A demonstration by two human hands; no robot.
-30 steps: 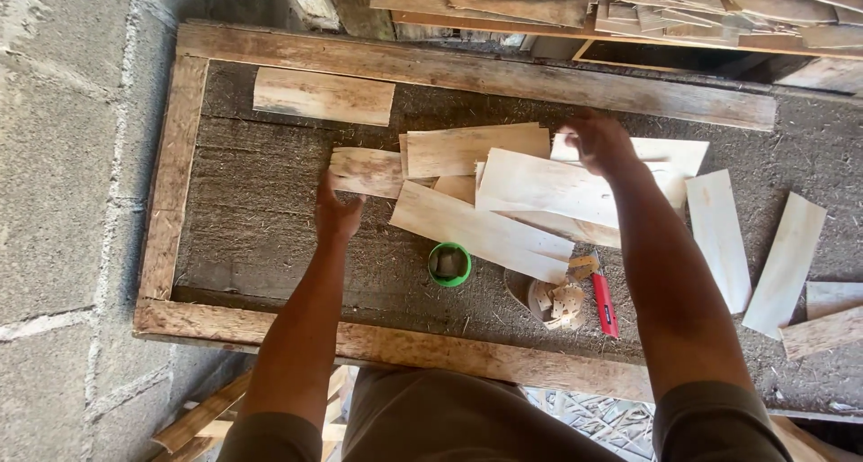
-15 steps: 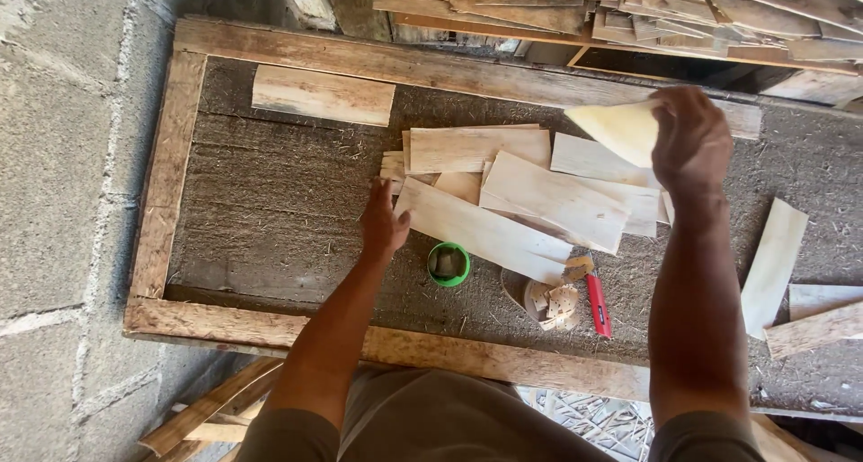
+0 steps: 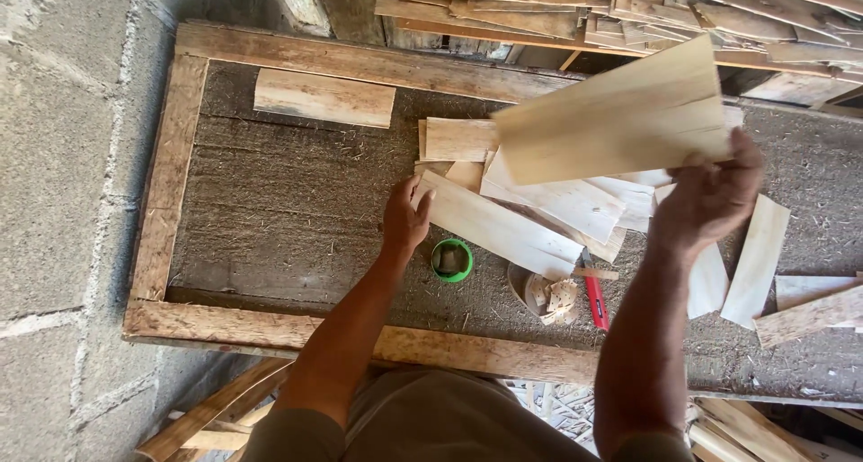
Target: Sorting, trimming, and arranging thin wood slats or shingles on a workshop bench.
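Rough framed worktable (image 3: pixel 270 201), bare leftward; wood sheet (image 3: pixel 620 120) in raised right hand (image 3: pixel 710 197)

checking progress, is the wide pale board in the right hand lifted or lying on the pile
Lifted: the right hand holds the wide pale board up above the pile.

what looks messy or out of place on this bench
The pale wood slats lie in a loose, criss-crossed heap by the left hand, not stacked. One slat lies apart near the far edge. The right hand holds a slat raised and tilted.
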